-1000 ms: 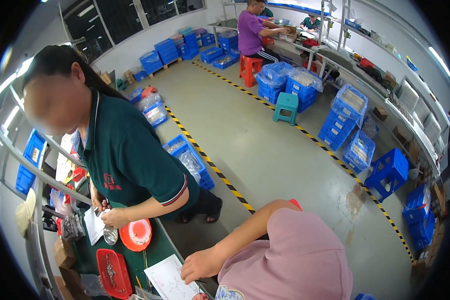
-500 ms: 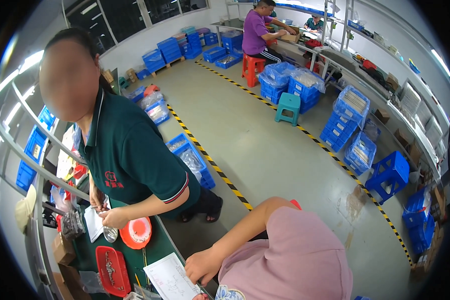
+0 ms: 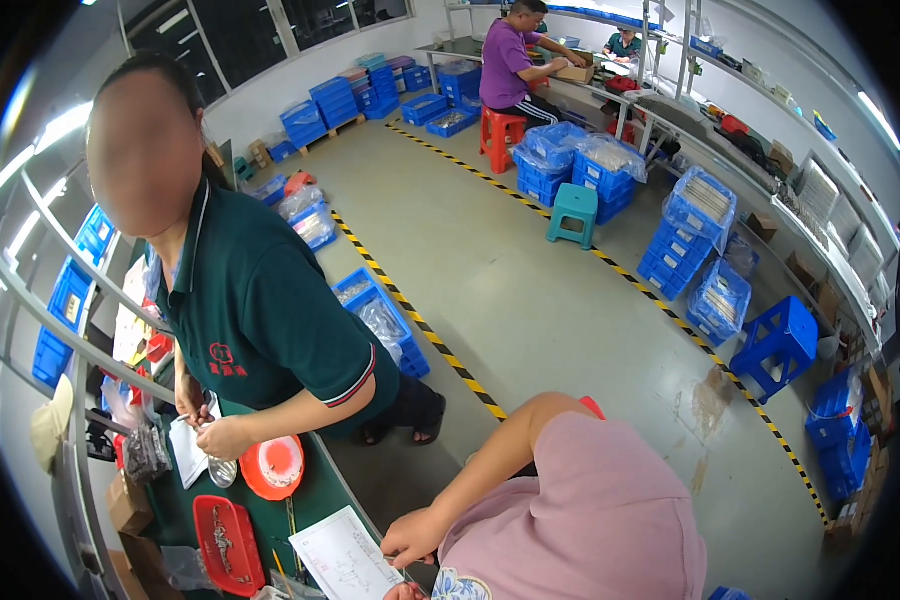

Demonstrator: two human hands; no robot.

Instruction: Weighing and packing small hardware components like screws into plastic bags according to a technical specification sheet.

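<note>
Sheet lies at bench near edge. Left hand rests loosely curled at its right edge, pinching nothing; right hand's grip can't be told. Risk: nudge slides sheet off edge.

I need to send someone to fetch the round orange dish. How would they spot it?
Start at the green worktable beside the person in the dark green shirt. The round orange dish sits just under that person's hands, the only round thing; the red tray nearby is oblong.

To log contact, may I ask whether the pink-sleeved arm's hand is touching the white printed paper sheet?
Touching: head view shows the pink-sleeved arm's hand resting on the white printed paper sheet.
</note>
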